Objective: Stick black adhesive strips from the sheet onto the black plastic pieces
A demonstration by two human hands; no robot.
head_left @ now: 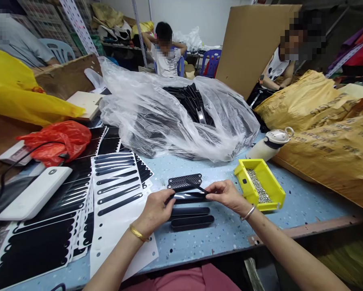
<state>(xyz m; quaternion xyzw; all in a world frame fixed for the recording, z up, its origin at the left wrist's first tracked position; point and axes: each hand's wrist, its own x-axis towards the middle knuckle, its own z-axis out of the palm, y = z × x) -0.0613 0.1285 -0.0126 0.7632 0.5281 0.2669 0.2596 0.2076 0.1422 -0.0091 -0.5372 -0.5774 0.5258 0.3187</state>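
A glossy black strip (189, 196) is stretched level between my two hands, just above the table. My left hand (157, 210) pinches its left end. My right hand (225, 195) is closed at the right end, where a thin dark strip also slants up and left from the fingertips. Behind the glossy strip lie black perforated pieces (185, 180) with round ends. Two smooth black rounded bars (192, 222) rest on the table nearer to me. Left of my left hand is a white backing sheet (114, 218) bearing several black round-ended strips (120, 194).
A yellow bin (242, 184) of small metal parts (258, 186) stands right, before a bottle (264, 147). A clear plastic bag (139, 117) of black pieces spans the back. Black sheets (32, 246), a white power bank (36, 194) and a red bag (63, 141) lie left. Other people sit beyond.
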